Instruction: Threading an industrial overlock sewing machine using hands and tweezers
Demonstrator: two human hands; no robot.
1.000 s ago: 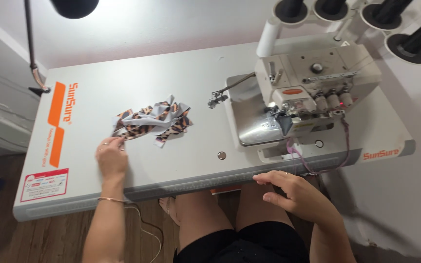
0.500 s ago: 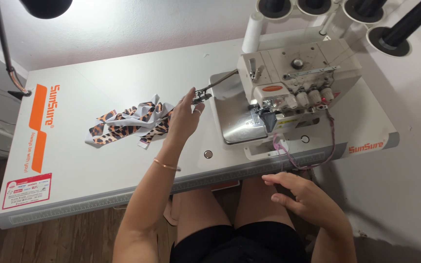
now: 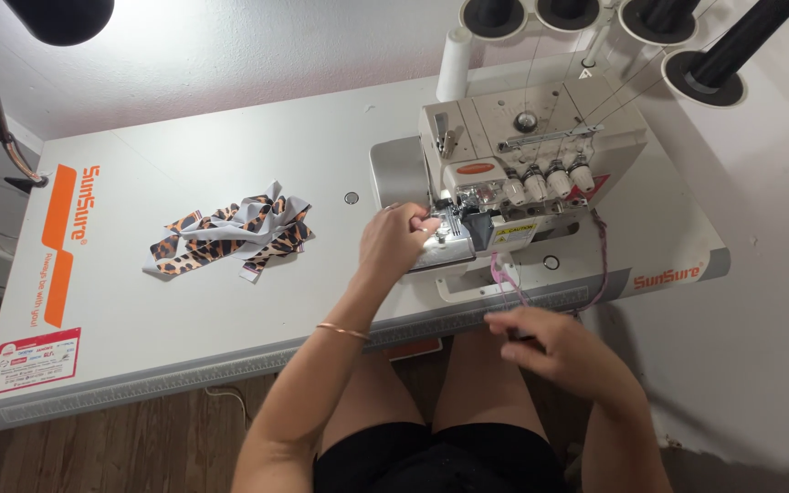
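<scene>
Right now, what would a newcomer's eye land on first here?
Probably the white overlock sewing machine at the table's right end, with the left hand at its needle area. Next, the heap of leopard-print fabric strips lying alone on the white table, left of centre. The right hand hovers off the table's front edge, near pink threads hanging from the machine.

I count 1 sewing machine [image 3: 522, 173] at my left grip [image 3: 394, 242], 1 heap of leopard-print fabric strips [image 3: 230, 236] well left of it, 4 black thread cones [image 3: 659, 18] beyond, 1 white spool [image 3: 455, 62], and 1 tabletop [image 3: 184, 319].
</scene>
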